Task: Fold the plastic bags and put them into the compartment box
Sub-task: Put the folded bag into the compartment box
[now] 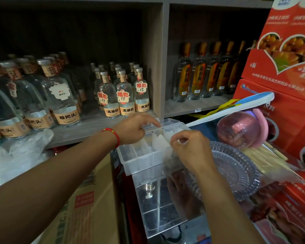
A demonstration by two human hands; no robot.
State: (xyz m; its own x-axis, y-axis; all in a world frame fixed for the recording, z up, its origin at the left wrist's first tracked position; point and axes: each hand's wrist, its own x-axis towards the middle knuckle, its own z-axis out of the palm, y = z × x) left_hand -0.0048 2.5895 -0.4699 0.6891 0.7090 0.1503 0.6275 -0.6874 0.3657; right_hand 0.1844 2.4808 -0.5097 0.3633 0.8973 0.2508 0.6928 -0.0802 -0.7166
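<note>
A clear plastic compartment box (128,161) sits in the middle of the view on a clear acrylic stand. Folded translucent plastic bags (158,142) stand in its right-hand compartments; the left compartments look bare. My left hand (134,129), with a red string at the wrist, reaches over the box's far side, fingertips on the box's far rim. My right hand (188,148) is over the box's right end, fingers curled and pinching a crumpled clear plastic bag (171,161) that hangs down in front of the box.
A heap of loose plastic bags (19,155) lies at the left on a cardboard carton (88,205). Liquor bottles (123,95) fill the shelves behind. A clear glass plate (236,169), bamboo skewers (268,157), a pink bowl (239,129) and red drink cartons (285,67) crowd the right.
</note>
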